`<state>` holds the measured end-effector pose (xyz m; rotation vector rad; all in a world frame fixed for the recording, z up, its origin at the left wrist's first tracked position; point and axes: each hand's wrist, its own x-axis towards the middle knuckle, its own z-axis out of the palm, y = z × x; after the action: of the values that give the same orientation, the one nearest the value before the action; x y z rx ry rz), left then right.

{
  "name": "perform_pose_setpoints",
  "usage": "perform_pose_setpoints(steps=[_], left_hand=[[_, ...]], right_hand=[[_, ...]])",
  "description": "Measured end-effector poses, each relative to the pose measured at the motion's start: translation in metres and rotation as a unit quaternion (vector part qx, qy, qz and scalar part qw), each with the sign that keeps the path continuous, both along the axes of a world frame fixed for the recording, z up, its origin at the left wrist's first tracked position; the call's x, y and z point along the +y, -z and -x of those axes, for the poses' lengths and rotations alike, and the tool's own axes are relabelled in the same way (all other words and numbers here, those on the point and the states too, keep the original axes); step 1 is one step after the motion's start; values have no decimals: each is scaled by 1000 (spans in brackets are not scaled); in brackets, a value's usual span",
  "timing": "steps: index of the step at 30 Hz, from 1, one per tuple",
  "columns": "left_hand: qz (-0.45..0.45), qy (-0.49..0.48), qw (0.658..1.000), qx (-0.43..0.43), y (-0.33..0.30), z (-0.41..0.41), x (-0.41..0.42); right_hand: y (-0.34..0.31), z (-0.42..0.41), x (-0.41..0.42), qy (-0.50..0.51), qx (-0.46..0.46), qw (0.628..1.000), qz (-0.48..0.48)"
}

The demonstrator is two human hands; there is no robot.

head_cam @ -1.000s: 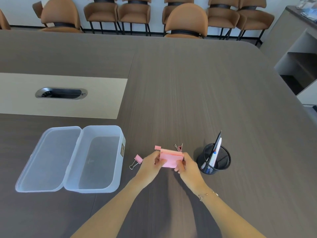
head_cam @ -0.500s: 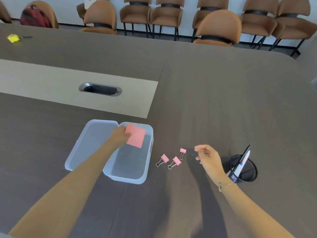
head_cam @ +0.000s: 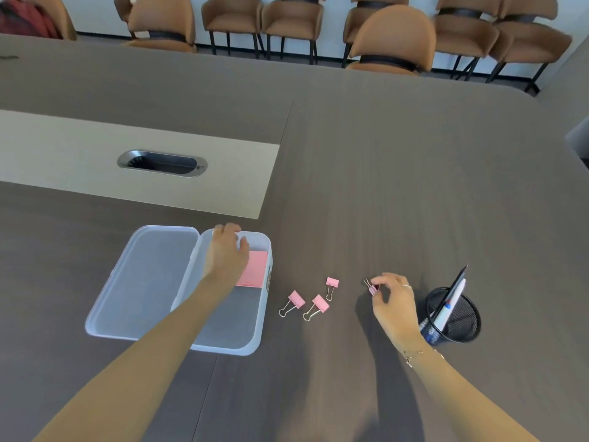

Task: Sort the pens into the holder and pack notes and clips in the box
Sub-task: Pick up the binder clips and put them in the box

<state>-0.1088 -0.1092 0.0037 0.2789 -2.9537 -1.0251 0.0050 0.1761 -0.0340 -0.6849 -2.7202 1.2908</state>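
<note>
— What's different from half a second ago?

— The pink notes [head_cam: 253, 273] are down. My left hand [head_cam: 227, 250] was carrying the pad over the box [head_cam: 259, 327] a moment back; now the pad lies flat on the box floor against the far right wall, and that hand hovers above it with the fingers loosely spread, gripping nothing.

— And your right hand [head_cam: 393, 301]?

— It was empty and reaching half a second ago. Now thumb and forefinger are pinched on a pink clip [head_cam: 371, 287], just left of the pen holder [head_cam: 454, 317]. I can't quite tell whether the clip is lifted or touching the table [head_cam: 414, 173]; it's small and partly behind my fingers.

— So what's left?

— The notes are packed, I'd say. The pens [head_cam: 451, 298] already stand in the holder. Three more clips lie on the table between box and right hand: a left clip [head_cam: 294, 300], a middle clip [head_cam: 318, 305] and a far clip [head_cam: 331, 284]. The box lid [head_cam: 149, 275] is folded open to the left, so the way in is clear. Clips are the remaining job, four in all.
</note>
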Motion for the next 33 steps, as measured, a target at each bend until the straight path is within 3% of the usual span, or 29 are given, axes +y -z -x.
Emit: perform_pose_setpoints(steps=[3,6,8,10,12,18,23,28,31,33], left_hand=[[-17,174,981,89,-41,-4,39],[57,352,934,-7,-44,-19,80],[148,407,897,-89,-25,-29,96],[236,405,873,-134,1,-39,101],[280,370,871,-163,22,-48,101],[262,331,895,-147,45,-61,95],[265,287,908,-152,46,-55,101],[295,310,897,-110,44,-56,104],[232,299,920,-97,51,-64,110],[235,315,914,-98,57,-67,113]], right_hand=[[-3,9,5,-10,-26,999,-25],[-2,13,7,-38,-67,997,-30],[2,13,9,-61,-106,992,-42],[8,13,9,-91,-137,984,-63],[13,13,9,-118,-152,977,-90],[30,16,4,-148,-115,970,-158],[22,27,-6,-133,-62,985,-91],[15,43,-11,-315,-67,926,-195],[19,52,-14,-356,-88,906,-213],[23,53,-15,-368,-95,904,-199]])
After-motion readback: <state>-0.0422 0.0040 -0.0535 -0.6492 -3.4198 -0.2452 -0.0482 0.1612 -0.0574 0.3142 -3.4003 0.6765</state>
